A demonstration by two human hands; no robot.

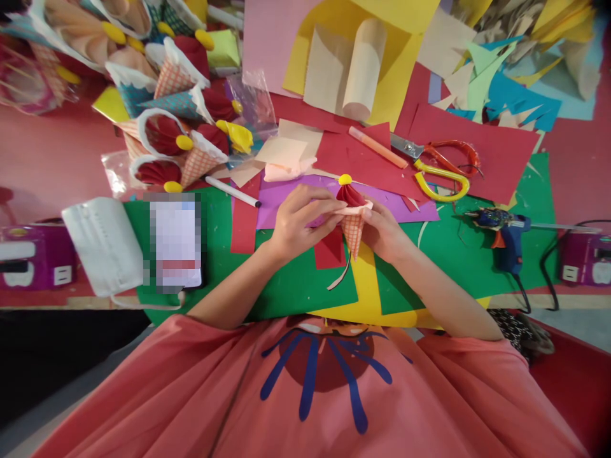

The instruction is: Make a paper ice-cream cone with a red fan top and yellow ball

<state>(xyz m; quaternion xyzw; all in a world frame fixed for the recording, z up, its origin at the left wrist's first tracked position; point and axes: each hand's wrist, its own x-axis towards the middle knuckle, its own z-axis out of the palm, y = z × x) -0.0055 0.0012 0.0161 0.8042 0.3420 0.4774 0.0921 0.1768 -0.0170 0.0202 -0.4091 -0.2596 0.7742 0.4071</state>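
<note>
A small paper ice-cream cone (352,233) hangs point-down between my hands, with an orange checked body, a dark red pleated top and a yellow ball at the tip. My left hand (305,219) pinches the pale strip around its rim from the left. From the right, my right hand (382,230) grips the same rim with thumb and fingers. A thin pale strip (340,277) trails below the cone's point. Purple paper (281,207) and green sheets (291,280) lie beneath the hands.
Several similar cones (198,156) are heaped at the upper left. Scissors (442,178), an orange marker (377,147) and a white pen (233,192) lie beyond my hands. A glue gun (510,242) with a cord rests at right; a phone (177,245) and white power bank (102,245) are at left.
</note>
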